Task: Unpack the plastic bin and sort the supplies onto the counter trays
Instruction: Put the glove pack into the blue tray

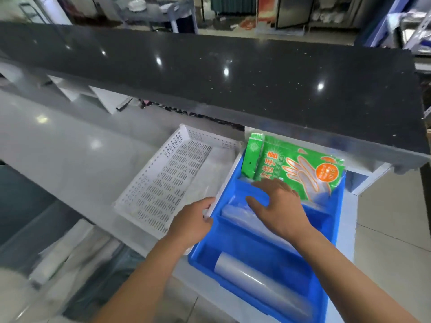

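A blue divided tray (254,243) sits on the lower white counter at the right. Its far section holds green packets of disposable gloves (296,169). Its middle section holds a clear plastic roll (238,214), and another clear roll (251,276) lies in the near section. A white perforated tray (149,178) stands to the left, with a clear bag lying along its right side. My left hand (193,220) grips the right rim of the white tray. Fingers spread, my right hand (277,203) rests over the blue tray's middle section, touching the clear roll below the green packets.
A dark speckled upper counter (210,73) overhangs the far ends of both trays. The lower white counter (70,145) stretches to the left. Below at the left lie blurred white bags and a bin. Tiled floor is at the right.
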The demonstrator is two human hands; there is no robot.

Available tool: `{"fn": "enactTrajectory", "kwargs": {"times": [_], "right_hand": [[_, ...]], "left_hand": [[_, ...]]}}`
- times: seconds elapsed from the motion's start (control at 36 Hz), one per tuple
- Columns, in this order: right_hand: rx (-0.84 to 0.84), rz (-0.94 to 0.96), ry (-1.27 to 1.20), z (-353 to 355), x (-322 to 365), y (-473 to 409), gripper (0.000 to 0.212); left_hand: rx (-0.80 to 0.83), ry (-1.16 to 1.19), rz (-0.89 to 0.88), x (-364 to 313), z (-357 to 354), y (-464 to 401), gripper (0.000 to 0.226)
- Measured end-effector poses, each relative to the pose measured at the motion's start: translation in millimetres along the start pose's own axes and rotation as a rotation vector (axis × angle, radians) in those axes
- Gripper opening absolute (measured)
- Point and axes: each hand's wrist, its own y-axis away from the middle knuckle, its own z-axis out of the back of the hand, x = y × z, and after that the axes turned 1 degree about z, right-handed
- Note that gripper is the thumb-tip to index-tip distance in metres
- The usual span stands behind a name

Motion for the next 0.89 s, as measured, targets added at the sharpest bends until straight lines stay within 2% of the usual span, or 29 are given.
{"fn": "enactTrajectory", "kwargs": {"times": [0.08,0.17,0.22,0.31,0.39,0.5,0.56,0.72,0.89], "right_hand": [[-0.002,0.084,-0.125,-7.5,45.8,23.6,0.039],[-0.022,0.147,-0.261,-28.2,93.3,50.0,0.03],[-0.03,0.174,-0.355,-51.5,123.9,70.1,0.027],[-0.034,0.204,-0.425,-99.0,166.7,102.3,0.026],[0.047,0.278,-0.342,-155.1,206.6,127.4,0.032],[0.363,0.338,-0.116,-227.4,261.4,146.0,0.045],[0.463,0.367,-0.01,-256.3,291.6,150.0,0.049],[0.602,0.479,0.102,-305.2,372.0,145.3,0.051],[0.724,0.506,0.226,-353.8,432.9,113.4,0.053]], "left_hand": [[-0.04,0.129,0.006,8.7,15.1,13.9,0.055],[-0.134,0.215,-0.059,39.8,37.9,42.6,0.056],[-0.216,0.26,-0.1,75.0,53.2,70.5,0.055],[-0.31,0.377,-0.016,149.7,68.4,123.9,0.051],[-0.364,0.438,0.111,233.5,71.0,179.4,0.051],[-0.432,0.434,0.236,327.4,73.1,242.5,0.045],[-0.44,0.459,0.302,363.1,78.1,267.2,0.048],[-0.547,0.511,0.434,434.3,98.3,305.5,0.044],[-0.543,0.621,0.517,482.3,114.0,298.1,0.049]]}}
